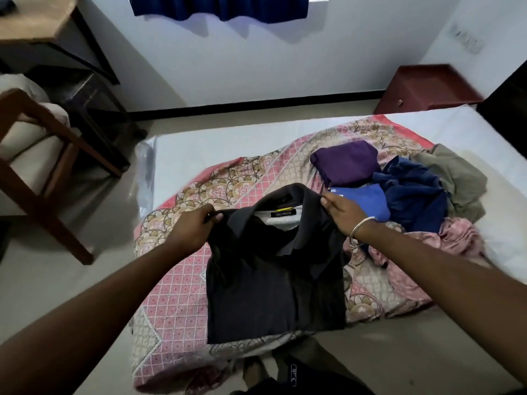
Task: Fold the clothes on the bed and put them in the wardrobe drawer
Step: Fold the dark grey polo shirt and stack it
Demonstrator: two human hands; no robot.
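Note:
A black collared shirt (271, 286) hangs in front of me over the bed, its inside label facing up. My left hand (194, 226) pinches its left shoulder and my right hand (342, 212), with a metal bangle on the wrist, pinches its right shoulder. Further right on the bed lies a pile of clothes: a folded purple garment (348, 162), a bright blue one (368, 203), a crumpled navy one (416, 201), an olive one (456, 178) and a pink one (456, 238).
A pink patterned sheet (182, 303) covers part of the white mattress (205, 146). A wooden chair (48, 178) and a table (37, 27) stand at the left. A dark red bedside cabinet (427, 89) sits at the far right by the wall.

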